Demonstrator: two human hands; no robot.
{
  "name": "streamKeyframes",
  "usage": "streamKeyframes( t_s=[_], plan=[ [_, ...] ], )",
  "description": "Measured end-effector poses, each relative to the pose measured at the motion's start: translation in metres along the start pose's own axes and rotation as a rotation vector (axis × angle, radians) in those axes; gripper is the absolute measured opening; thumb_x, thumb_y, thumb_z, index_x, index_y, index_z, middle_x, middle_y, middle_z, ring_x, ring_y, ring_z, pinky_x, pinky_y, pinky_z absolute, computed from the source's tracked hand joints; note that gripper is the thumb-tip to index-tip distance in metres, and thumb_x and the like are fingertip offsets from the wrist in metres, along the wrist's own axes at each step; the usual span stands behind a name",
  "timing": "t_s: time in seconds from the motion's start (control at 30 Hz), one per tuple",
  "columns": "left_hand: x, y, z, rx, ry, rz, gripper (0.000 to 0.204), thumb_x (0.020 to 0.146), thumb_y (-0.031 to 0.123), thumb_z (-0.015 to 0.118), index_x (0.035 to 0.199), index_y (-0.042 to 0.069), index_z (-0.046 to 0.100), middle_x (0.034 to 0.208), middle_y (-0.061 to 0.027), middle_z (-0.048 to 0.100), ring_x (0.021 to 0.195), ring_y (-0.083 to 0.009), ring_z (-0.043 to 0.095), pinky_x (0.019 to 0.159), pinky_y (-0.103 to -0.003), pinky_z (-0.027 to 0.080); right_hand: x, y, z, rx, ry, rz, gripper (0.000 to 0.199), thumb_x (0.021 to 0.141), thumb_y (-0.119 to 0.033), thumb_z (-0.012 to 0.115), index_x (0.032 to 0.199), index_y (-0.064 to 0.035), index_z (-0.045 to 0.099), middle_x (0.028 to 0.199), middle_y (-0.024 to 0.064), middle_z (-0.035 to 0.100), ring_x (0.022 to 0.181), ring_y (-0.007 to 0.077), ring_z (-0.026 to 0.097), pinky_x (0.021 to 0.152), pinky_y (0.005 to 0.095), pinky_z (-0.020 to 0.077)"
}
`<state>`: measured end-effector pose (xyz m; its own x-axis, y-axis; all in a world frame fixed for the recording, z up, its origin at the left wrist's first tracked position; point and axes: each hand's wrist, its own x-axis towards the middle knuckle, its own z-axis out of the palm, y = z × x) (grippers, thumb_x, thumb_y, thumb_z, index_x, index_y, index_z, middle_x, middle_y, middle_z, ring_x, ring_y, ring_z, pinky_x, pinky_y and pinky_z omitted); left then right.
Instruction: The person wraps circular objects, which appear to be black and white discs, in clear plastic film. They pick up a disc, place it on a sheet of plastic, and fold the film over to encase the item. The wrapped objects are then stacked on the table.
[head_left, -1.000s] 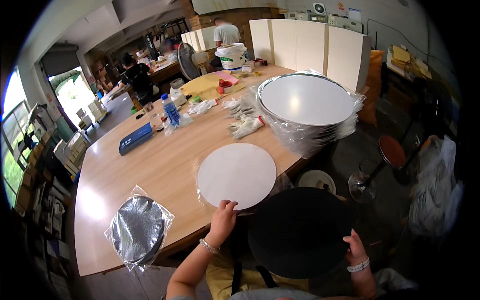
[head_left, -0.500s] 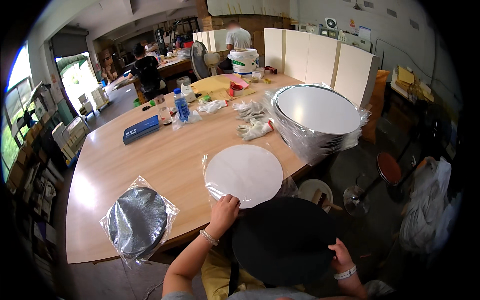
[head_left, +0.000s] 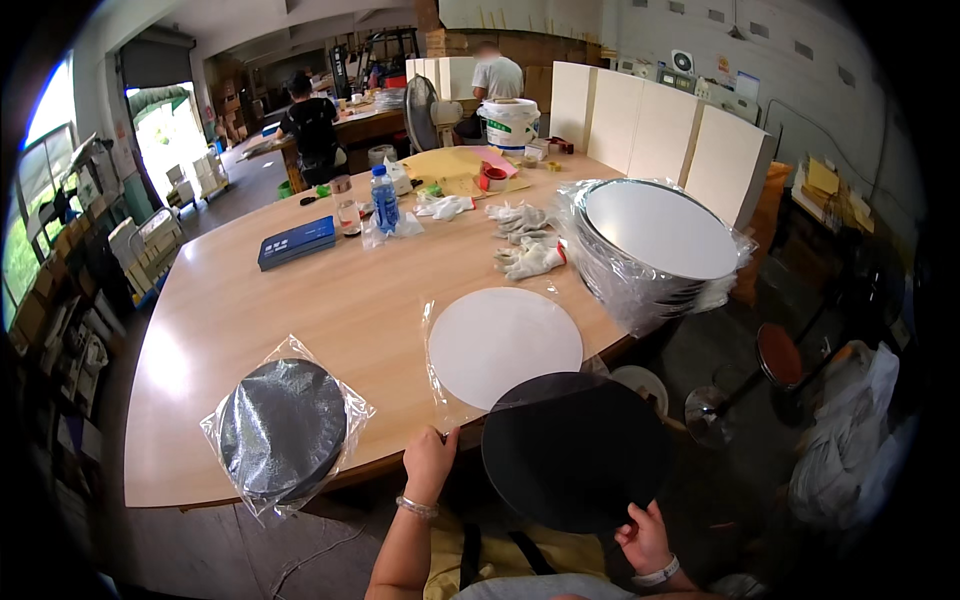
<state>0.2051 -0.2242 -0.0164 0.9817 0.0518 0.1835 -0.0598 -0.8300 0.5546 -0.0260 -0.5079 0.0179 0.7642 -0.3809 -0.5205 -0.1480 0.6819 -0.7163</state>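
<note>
My right hand (head_left: 644, 541) grips the near right edge of a flat black round disc (head_left: 575, 470), tilted at the table's front edge. Clear film seems to lie over the disc's far edge. A white round disc (head_left: 505, 345) lies on the table beyond it, with a clear plastic bag (head_left: 432, 370) showing around its left side. My left hand (head_left: 430, 465) is closed at the table edge, left of the black disc, and appears to pinch the near corner of that bag. To the left rests a dark round disc in clear plastic (head_left: 283, 428).
A stack of plastic-wrapped round plates (head_left: 660, 230) stands at the table's right. Farther back are work gloves (head_left: 530, 258), a blue box (head_left: 297, 243), bottles (head_left: 384, 200), red tape (head_left: 493, 178) and a white bucket (head_left: 510, 125). Two people work beyond. A stool (head_left: 778, 355) stands right.
The black disc has moved forward, its far edge overlapping the white disc's near edge. My left hand has come back from the white disc toward the table edge.
</note>
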Motion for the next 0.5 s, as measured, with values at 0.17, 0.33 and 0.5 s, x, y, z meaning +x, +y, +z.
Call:
streamKeyframes(
  t_s=[0.17, 0.33, 0.5],
  plan=[
    [-0.018, -0.009, 0.012, -0.871, -0.19, -0.197, 0.023, 0.089, 0.019, 0.062, 0.08, -0.002, 0.058, 0.068, -0.0101, 0.066, 0.06, -0.0166, 0.066, 0.048, -0.025, 0.046, 0.001, 0.012, 0.015, 0.014, -0.003, 0.027, 0.017, 0.093, -0.011, 0.052, 0.098, -0.0273, 0.051, 0.075, -0.0083, 0.05, 0.06, 0.0118, 0.05, 0.053, 0.0272, 0.041],
    [-0.058, 0.013, 0.041, -1.389, -0.028, -0.264, 0.015, 0.095, 0.015, 0.051, 0.099, 0.002, 0.048, 0.092, -0.0066, 0.062, 0.078, -0.0096, 0.06, 0.058, -0.021, 0.046, -0.005, 0.022, 0.032, 0.003, -0.008, 0.102, 0.01, 0.094, -0.017, 0.053, 0.093, -0.0262, 0.049, 0.075, -0.0084, 0.051, 0.066, 0.0139, 0.054, 0.055, 0.0295, 0.0427],
    [-0.055, 0.02, 0.089, -1.328, -0.056, -0.014, 0.035, 0.091, 0.013, 0.053, 0.122, -0.001, 0.046, 0.113, -0.0084, 0.057, 0.103, -0.0167, 0.055, 0.091, -0.029, 0.043, -0.008, 0.025, 0.041, -0.009, -0.008, 0.176, 0.009, 0.093, -0.019, 0.056, 0.089, -0.0251, 0.051, 0.075, -0.0068, 0.052, 0.069, 0.0156, 0.055, 0.058, 0.0298, 0.0428]
  ],
)
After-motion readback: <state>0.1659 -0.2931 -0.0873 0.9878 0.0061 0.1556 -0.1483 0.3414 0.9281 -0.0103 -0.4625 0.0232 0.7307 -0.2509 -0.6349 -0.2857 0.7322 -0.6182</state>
